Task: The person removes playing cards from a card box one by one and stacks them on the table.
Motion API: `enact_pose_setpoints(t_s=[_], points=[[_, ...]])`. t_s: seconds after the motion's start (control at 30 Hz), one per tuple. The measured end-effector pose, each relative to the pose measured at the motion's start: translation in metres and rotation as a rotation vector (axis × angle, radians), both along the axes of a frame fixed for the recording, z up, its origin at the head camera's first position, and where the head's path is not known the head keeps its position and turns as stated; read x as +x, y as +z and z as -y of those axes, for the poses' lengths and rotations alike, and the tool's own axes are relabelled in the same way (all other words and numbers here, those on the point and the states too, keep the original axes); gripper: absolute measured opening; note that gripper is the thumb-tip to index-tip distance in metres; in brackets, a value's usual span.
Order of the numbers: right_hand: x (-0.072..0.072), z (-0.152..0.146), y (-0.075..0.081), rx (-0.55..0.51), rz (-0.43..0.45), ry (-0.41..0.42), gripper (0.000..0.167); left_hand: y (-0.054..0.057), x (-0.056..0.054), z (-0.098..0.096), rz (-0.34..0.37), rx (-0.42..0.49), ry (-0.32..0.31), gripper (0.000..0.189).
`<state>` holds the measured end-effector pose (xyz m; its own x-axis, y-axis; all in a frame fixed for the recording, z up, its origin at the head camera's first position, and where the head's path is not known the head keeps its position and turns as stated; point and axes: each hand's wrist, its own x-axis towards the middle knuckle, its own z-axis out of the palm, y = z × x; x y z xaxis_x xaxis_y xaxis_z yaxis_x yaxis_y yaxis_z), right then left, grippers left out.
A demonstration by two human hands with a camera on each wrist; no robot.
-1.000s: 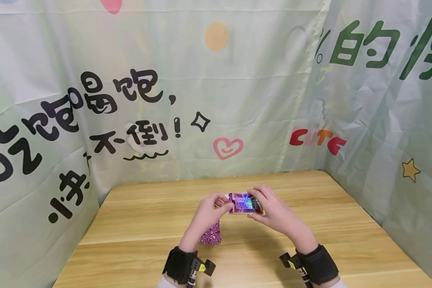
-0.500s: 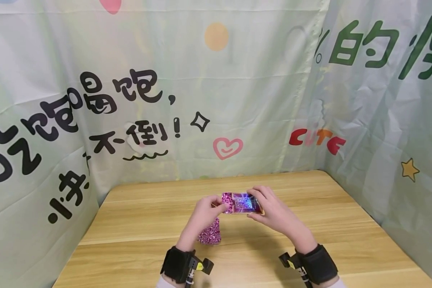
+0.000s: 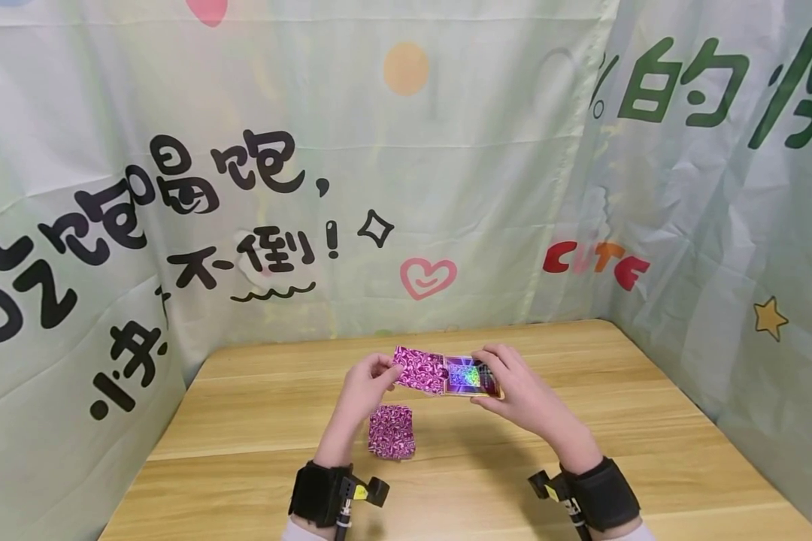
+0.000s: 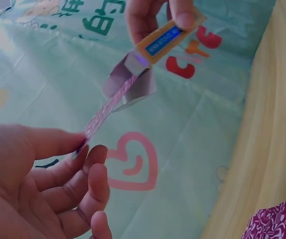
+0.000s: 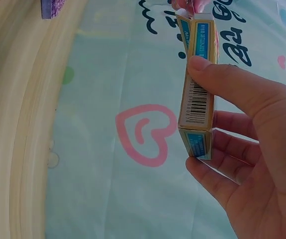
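My left hand [image 3: 365, 385] pinches a thin magenta-and-white patterned card [image 3: 419, 370] by its outer end, between thumb and index finger. The card's other end meets the open end of a small card box [image 3: 465, 376], where pale flaps [image 4: 142, 92] spread apart in the left wrist view. With thumb and fingers my right hand [image 3: 517, 387] grips the box by its closed end. The box has a shiny holographic front and a narrow gold side with a barcode [image 5: 197, 102]. Both card and box are held up above the table.
A square magenta-patterned stack [image 3: 391, 432] lies on the wooden table [image 3: 277, 421], below and between the hands. Printed cloth curtains [image 3: 474, 188] stand behind the table and along both sides. Black camera bands [image 3: 321, 492] wrap both wrists.
My left hand has moved left and slightly up from the box, and much more of the patterned card now shows outside the box's end. The stack on the table is more visible. The right hand barely shifted.
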<state>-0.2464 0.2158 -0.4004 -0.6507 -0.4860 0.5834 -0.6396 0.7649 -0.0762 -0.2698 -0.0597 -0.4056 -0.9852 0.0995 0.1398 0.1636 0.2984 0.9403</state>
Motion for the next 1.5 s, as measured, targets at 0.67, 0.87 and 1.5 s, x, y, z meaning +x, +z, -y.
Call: enact_pose_setpoints(t_s=[0.67,0.87,1.5], points=[[0.0,-0.006,0.002,-0.008,-0.015,-0.021,0.069,-0.026,-0.014,0.011,0.073,-0.185,0.124,0.023],[0.0,-0.006,0.001,-0.004,-0.036,-0.01,0.07,-0.046,-0.016,0.011,0.114,-0.385,0.107,0.019],[0.001,-0.005,0.002,0.004,-0.015,-0.015,0.069,-0.062,-0.012,0.0,0.174,-0.711,0.239,0.038]])
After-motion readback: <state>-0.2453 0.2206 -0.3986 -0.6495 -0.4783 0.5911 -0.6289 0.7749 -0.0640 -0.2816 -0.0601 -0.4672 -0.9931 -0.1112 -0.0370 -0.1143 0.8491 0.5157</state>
